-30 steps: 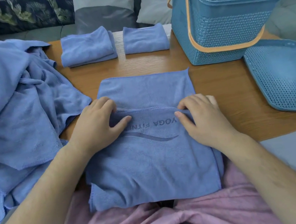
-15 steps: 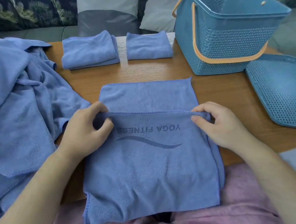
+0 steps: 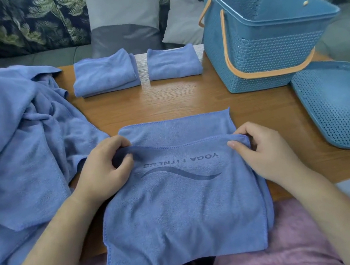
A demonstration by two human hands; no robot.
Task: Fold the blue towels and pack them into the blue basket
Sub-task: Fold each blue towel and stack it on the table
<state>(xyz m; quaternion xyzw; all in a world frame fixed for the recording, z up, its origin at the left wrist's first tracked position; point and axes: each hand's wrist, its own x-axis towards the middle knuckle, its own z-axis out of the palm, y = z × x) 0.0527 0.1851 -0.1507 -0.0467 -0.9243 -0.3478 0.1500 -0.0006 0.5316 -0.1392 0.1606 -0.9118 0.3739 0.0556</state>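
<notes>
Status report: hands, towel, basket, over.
Left hand, right hand pinch upper edge of printed blue towel. Two folded blue towels behind. Blue plastic basket open, lid beside it.

Printed blue towel (image 3: 182, 211), half folded, over near edge of table (image 3: 164, 102), larger folded towel (image 3: 104, 74) beside smaller folded towel (image 3: 173, 63) at far edge, towel heap (image 3: 10, 140) at left edge, blue basket (image 3: 260, 54) upright, far right corner.

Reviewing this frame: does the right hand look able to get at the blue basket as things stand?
Probably yes, once it lets go. The right hand pinches the folded edge of the yoga towel, but only bare table lies between it and the blue basket, whose top is open, lid set beside it.
</notes>
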